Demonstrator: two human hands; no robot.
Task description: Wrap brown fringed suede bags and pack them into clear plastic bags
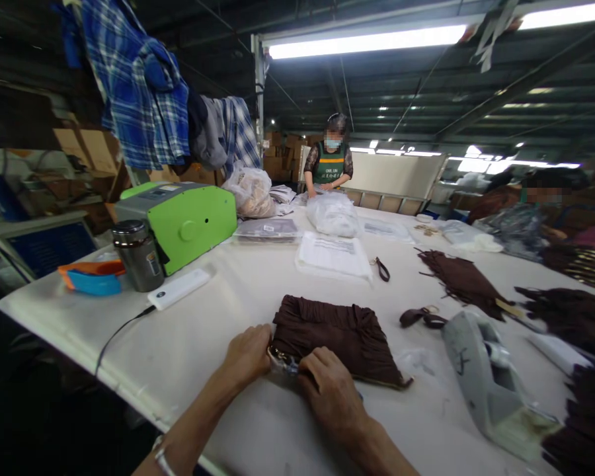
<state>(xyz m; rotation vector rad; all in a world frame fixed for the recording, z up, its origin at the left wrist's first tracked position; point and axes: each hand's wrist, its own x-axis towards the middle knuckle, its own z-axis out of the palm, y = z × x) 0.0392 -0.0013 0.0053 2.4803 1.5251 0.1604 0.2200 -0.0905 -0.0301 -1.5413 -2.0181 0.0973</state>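
Observation:
A dark brown pleated fabric piece [337, 334] lies flat on the white table [218, 330] in front of me. My left hand [248, 354] pinches its near left corner, fingers closed on the edge. My right hand [330, 390] presses closed on the near edge just to the right. A small shiny metal part [283, 361] shows between the two hands, at the fabric's edge.
A grey tape dispenser [490, 380] stands at the right, with brown straps [421, 317] and more brown fabric pieces [463, 281] beyond. At the left are a green machine [183, 221], a steel cup [137, 254], a white power bank [178, 289]. Bagged items [333, 215] lie farther back; two people work at the far side.

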